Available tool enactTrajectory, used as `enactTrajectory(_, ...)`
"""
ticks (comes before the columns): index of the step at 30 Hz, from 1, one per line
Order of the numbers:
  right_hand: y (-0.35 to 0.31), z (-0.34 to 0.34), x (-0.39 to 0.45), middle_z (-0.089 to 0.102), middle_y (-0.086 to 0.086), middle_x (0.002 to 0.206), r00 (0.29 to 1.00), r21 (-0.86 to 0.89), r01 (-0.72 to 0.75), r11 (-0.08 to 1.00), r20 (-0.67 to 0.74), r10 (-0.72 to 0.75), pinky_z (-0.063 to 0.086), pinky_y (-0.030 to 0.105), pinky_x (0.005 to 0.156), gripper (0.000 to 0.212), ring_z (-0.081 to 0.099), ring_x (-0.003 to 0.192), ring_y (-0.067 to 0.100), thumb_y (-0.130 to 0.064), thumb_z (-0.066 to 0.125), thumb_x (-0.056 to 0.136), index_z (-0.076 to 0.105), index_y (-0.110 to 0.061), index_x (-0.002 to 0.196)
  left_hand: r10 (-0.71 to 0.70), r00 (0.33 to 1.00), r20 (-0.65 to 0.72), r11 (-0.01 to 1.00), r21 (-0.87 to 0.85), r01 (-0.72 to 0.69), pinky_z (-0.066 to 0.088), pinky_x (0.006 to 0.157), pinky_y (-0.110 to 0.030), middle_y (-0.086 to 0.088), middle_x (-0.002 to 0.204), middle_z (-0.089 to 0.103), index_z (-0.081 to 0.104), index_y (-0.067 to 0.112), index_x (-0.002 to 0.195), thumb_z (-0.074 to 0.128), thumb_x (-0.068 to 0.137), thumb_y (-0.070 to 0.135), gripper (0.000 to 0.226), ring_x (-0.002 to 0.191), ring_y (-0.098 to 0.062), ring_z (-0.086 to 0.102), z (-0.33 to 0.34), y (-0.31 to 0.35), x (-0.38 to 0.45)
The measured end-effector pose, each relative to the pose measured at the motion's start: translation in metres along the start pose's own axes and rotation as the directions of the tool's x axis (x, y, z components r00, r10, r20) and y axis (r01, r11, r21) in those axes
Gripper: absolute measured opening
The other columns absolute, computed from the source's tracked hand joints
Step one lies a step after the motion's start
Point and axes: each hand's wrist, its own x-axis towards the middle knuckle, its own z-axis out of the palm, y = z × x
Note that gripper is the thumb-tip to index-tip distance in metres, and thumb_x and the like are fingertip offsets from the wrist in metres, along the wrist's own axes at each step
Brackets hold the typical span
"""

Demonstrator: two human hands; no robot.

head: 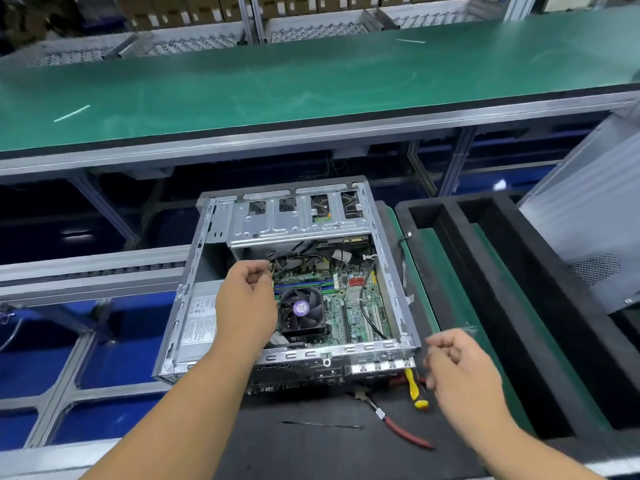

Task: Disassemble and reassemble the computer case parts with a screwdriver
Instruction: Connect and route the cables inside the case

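Bright, even overhead light glares off the green conveyor belt [311, 81], while wide-angle distortion bends the frame's edges and motion blur softens the right hand [460, 368].

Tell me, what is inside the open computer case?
Inside the computer case: a green motherboard, a black cooler fan, black cables, a silver drive cage. The left hand covers part of the board and power supply.
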Motion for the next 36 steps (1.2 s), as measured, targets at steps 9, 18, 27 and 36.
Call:
enactTrajectory(9, 0.045, 0.018, -0.04, 0.054, -0.02, 0.114, 0.853, -0.536, 0.474, 0.698, 0.476, -0.214, 0.049, 0.029, 0.08, 0.021, 0.061, 0.09, 0.008, -0.036, 0.055, 0.098, 0.059, -0.038, 0.118, 0.07, 0.959, 0.276, 0.963, 0.23, -0.137, 0.043, 0.054, -0.022, 0.018, 0.077, 0.067, 0.066, 0.037, 0.088, 0.062, 0.095, 0.03, 0.011, 0.066, 0.004, 0.061, 0.005, 0.001, -0.004)
enactTrajectory(18, 0.02, 0.043, -0.031, 0.06, 0.004, 0.115, 0.808, -0.744, 0.517, 0.423, 0.588, 0.047, 0.042, 0.034, 0.072, 0.01, 0.063, 0.099, 0.028, -0.027, 0.049, 0.095, 0.046, -0.023, 0.104, -0.001, 0.961, 0.275, 0.952, 0.294, -0.083, 0.047, 0.066, -0.018, 0.011, 0.123, 0.061, 0.057, 0.032, 0.126, 0.064, 0.096, 0.032, 0.031, 0.084, -0.006, 0.063, 0.007, -0.002, 0.012)
enactTrajectory(27, -0.047, 0.008, -0.041, 0.052, -0.012, 0.088, 0.744, -0.567, 0.572, 0.593, 0.663, -0.083, 0.04, 0.027, 0.071, 0.006, 0.052, 0.08, 0.004, -0.037, 0.041, 0.094, 0.039, -0.039, 0.099, -0.144, 0.936, 0.32, 0.783, 0.616, -0.09, 0.051, 0.093, -0.041, -0.012, 0.136, 0.057, 0.044, 0.013, 0.144, 0.059, 0.094, 0.048, 0.063, 0.116, -0.033, 0.059, 0.038, 0.002, 0.057)
enactTrajectory(36, -0.146, 0.0, -0.009, 0.028, 0.006, 0.063, 0.882, 0.239, 0.012, 0.971, 0.454, -0.123, 0.018, 0.038, 0.052, 0.038, 0.022, 0.055, 0.022, -0.046, 0.066, 0.074, 0.058, -0.008, 0.076, -0.355, 0.935, -0.018, 0.863, 0.379, 0.335, 0.049, 0.099, -0.049, -0.022, 0.136, 0.049, 0.034, -0.004, 0.138, 0.076, 0.082, 0.052, 0.09, 0.118, -0.04, 0.055, 0.063, -0.008, 0.081)
